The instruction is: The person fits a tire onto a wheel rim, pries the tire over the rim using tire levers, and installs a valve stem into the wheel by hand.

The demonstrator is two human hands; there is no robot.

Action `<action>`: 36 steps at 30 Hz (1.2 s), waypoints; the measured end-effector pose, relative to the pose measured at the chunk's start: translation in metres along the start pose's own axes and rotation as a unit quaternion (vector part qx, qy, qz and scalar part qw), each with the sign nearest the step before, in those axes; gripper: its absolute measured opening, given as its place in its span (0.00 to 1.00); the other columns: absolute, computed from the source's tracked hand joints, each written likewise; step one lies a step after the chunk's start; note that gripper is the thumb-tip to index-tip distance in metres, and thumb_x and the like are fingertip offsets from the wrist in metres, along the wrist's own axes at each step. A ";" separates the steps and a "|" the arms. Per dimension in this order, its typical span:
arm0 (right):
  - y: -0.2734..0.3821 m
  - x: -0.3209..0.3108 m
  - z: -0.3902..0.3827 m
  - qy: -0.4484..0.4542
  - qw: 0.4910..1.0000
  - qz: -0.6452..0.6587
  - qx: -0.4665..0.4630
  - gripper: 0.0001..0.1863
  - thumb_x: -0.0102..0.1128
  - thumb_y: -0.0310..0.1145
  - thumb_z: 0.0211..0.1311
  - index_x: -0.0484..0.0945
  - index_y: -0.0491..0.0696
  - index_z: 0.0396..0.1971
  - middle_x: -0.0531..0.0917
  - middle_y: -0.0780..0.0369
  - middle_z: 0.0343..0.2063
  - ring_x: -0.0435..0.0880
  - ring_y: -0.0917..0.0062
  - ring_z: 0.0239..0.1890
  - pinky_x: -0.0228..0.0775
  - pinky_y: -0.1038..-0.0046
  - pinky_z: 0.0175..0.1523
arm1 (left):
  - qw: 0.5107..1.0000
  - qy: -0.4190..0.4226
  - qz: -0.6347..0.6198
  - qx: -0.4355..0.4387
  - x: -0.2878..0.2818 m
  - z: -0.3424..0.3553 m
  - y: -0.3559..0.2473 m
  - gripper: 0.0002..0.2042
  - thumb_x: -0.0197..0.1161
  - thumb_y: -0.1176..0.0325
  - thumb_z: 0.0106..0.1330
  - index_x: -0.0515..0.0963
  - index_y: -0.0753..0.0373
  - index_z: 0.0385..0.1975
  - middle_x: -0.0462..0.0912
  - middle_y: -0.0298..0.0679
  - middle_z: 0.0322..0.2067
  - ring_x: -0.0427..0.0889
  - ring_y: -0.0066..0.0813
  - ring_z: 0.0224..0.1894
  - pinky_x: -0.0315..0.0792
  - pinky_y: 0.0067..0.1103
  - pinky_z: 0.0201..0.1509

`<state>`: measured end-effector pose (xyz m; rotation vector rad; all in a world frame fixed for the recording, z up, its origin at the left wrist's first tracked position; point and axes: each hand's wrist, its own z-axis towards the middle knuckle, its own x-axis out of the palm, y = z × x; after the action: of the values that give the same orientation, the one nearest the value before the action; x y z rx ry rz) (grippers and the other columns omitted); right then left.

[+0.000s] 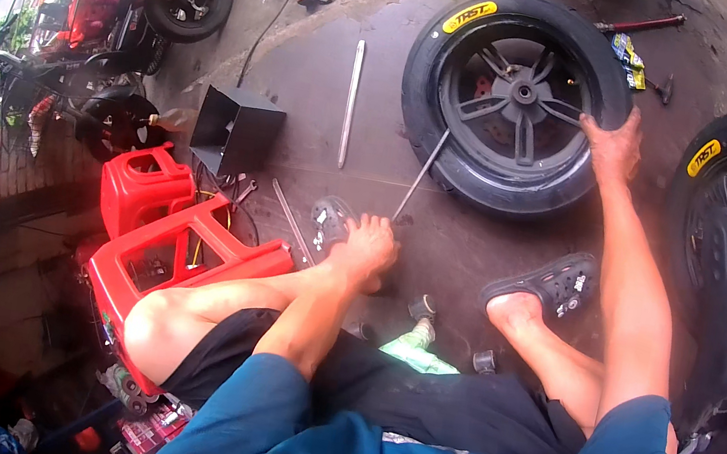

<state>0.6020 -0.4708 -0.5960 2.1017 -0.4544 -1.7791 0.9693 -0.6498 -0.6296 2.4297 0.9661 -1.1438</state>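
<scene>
At half past one, on the floor: the wheel [523, 98], lying flat with its dark tyre [424, 93] around the rim, near the right hand and beyond the left.
Wheel's facing: hub face up toward the head; being round, it has no long axis, but the yellow label [470, 17] on its sidewall sits between ten and eleven o'clock of it.
Wheel's heft: likely heavy and rigid in the metal, the rubber stiff with a little give, hardly fragile, perhaps slick where it shines. The tyre's outer edge looks the surest hold, best at three and nine o'clock for lifting.
Lever: a thin metal lever [423, 175], its far end at the rim's eight o'clock, its long axis running from seven to one; likely stiff, and best held at the near end for leverage.
Left hand: at six o'clock of the lever [368, 245], fingers seemingly curled together on its near end; their undersides are hidden.
Right hand: at the wheel's half past three [615, 146], clasped on the tyre, thumb over the sidewall, fingers along the outer edge.
Loose bar: silver [350, 105], at half past eleven, pointing twelve to six.
</scene>
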 end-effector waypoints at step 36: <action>-0.015 0.017 0.017 -0.019 0.985 0.152 0.081 0.55 0.50 0.75 0.47 0.62 0.38 0.59 0.71 0.42 0.53 0.69 0.50 0.58 0.59 0.60 0.61 | 0.952 0.104 -0.242 0.158 -0.140 0.087 -0.077 0.14 0.62 0.59 0.59 0.73 0.66 0.29 0.76 0.52 0.22 0.76 0.54 0.29 0.68 0.37 0.33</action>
<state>0.5881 -0.4662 -0.6207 1.9749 -0.9062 -1.6529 0.8026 -0.7011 -0.5767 2.6876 1.6269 -1.2922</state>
